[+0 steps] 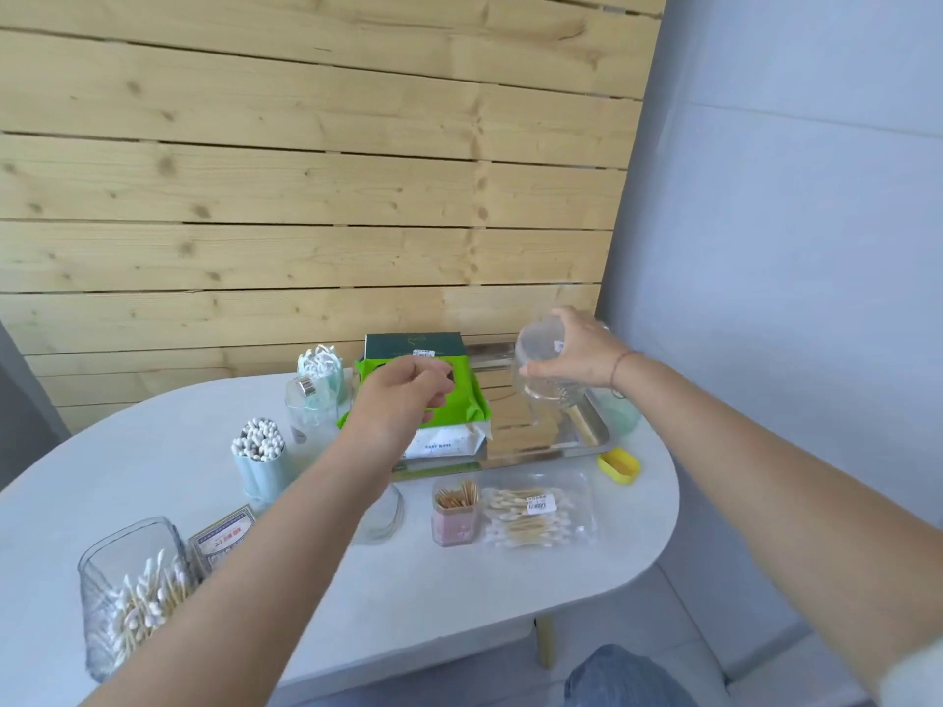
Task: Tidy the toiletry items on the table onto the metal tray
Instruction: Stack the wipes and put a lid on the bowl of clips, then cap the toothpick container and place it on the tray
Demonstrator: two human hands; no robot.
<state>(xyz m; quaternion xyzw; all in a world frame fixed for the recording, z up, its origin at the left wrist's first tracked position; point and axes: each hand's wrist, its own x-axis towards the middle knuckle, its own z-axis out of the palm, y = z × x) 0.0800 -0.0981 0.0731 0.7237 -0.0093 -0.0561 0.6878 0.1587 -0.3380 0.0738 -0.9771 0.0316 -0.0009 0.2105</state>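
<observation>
Hands reach out over a pale oval table; the right hand grips a clear glass jar, held above the right half of the metal tray; the left hand hovers with loosely curled fingers, grasping nothing, over a green wipes pack lying on the tray's left part, a dark green box just behind it; off the tray wait a toothpick holder, a packet of cotton swabs, a yellow case, a blue cup of swabs and a ribbed glass of swabs.
</observation>
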